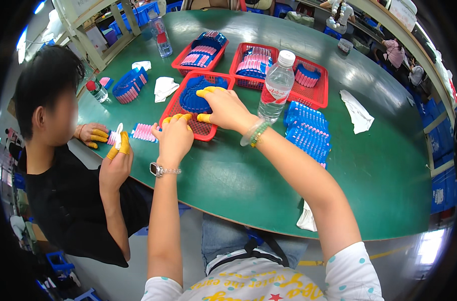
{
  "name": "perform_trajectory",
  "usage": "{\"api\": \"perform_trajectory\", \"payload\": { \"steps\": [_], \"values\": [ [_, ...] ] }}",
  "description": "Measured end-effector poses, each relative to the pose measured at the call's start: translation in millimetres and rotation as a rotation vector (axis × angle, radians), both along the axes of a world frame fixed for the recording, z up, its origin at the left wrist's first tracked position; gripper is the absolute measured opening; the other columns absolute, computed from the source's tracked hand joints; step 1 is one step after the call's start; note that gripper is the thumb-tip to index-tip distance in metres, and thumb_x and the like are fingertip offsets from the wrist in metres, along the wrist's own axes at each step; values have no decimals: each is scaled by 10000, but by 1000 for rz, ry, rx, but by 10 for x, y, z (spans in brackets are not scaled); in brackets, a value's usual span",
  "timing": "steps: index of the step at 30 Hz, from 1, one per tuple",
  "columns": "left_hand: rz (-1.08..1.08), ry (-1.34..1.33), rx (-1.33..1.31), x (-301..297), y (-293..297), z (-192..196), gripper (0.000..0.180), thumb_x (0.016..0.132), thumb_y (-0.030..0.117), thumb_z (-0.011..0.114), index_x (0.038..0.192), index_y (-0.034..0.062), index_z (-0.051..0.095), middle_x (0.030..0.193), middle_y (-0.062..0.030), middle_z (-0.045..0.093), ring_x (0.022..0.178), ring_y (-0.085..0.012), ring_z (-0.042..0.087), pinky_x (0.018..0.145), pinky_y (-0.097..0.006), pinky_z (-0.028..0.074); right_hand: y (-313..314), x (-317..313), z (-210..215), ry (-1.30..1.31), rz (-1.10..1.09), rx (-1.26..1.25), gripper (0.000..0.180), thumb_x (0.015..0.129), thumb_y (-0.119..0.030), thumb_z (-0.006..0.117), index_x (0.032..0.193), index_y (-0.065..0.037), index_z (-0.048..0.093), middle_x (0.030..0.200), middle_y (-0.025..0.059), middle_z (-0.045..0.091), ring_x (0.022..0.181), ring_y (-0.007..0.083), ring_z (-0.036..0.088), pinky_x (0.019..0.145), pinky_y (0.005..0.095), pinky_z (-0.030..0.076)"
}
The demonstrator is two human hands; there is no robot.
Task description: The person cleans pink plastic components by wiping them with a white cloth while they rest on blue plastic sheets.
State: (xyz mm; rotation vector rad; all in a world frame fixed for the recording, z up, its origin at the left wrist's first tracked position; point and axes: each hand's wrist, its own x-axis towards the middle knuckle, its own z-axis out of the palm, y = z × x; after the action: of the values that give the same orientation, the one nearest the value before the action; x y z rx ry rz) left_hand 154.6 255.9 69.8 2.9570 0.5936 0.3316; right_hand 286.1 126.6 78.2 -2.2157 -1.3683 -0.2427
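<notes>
A red mesh basket stands in front of me with a coiled blue plastic strip in it. My left hand is at the basket's near left side, its yellow-covered fingertips bent over the rim; whether they also touch the strip is hidden. From the right, my right hand reaches over the basket. Its yellow-covered thumb and fingers close around the right end of the blue coil. To the left, a co-worker's hand holds a white cloth against a strip of pink pieces lying on the table.
Behind are red baskets with blue-and-pink strips. A water bottle stands right of my right hand. Blue strips lie beside my right forearm. White cloths lie on the green table. A co-worker sits close at left.
</notes>
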Motion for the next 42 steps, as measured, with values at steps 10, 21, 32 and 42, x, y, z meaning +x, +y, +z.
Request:
{"api": "perform_trajectory", "payload": {
  "steps": [10,21,32,42],
  "values": [
    [0,-193,20,2,12,-104,260,851,86,548,1041,97,725,1104,-107,684,1028,-302,620,1035,-633,259,-1026,-528,7,207,56,188,474,881,-192,697,1299,-20,556,1270,177,592,1171,329,577,990,398,463],
    [-2,-72,-30,102,98,39,198,838,85,573,932,78,747,1003,-125,694,1016,-326,613,1018,-607,278,-1993,-844,-61,548,-117,163,460,883,-121,690,1316,-33,563,1134,163,633,947,253,652,826,344,504],
    [59,-158,182,-71,-35,102,219,790,47,599,958,70,738,1051,-98,684,1007,-285,611,1035,-594,284,-2129,-992,52,628,-102,135,462,875,-65,676,1318,-8,557,1175,151,646,961,227,667,844,326,516],
    [-540,-478,-115,-564,-1067,86,330,808,44,668,1131,111,673,1181,-77,643,1136,-265,567,1024,-434,342,-2575,-1467,52,531,-245,123,376,855,-102,717,1209,-11,630,1083,139,687,959,252,670,832,354,518]
  ]
}}
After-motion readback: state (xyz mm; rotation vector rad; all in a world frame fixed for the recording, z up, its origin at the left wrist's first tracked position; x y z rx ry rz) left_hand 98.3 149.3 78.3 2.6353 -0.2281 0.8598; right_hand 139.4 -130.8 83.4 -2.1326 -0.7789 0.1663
